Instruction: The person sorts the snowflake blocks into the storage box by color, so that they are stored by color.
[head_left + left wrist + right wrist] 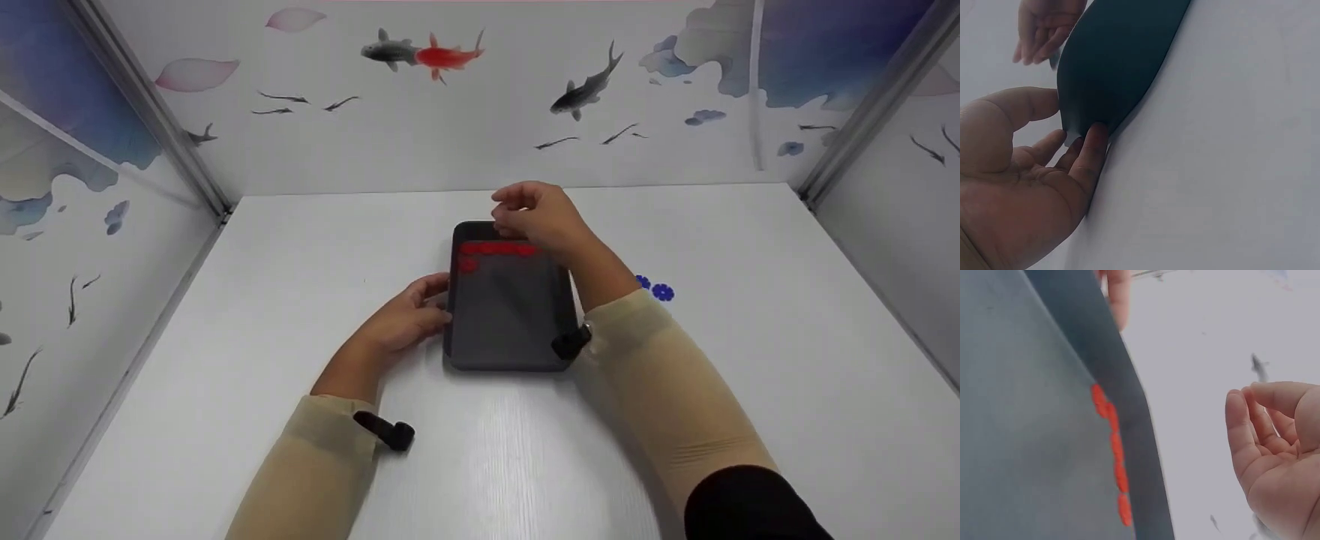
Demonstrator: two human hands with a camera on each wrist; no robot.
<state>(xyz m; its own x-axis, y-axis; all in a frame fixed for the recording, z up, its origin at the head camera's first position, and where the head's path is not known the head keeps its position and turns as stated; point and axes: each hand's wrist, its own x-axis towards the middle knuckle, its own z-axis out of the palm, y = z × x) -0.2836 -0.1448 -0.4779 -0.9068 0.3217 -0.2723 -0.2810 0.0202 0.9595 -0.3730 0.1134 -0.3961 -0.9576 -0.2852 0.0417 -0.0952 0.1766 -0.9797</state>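
Observation:
A dark rectangular tray [510, 337] lies on the white table. Along its far end, small red pieces [499, 248] form a row, with one more below the row's left end. My left hand [409, 315] touches the tray's left side with its fingertips, which press the outer wall in the left wrist view. Above the tray's far right end is my right hand [540, 217], its fingers loosely bent. In the right wrist view, the thumb and fingertips of that right hand [1275, 450] come close together, and nothing shows between them.
Blue flower-shaped pieces [663, 292] lie on the table to the right of the tray, partly hidden behind the right forearm. White panels [480, 150] printed with fish stand at the back and both sides. Small black devices [386, 431] are strapped to both wrists.

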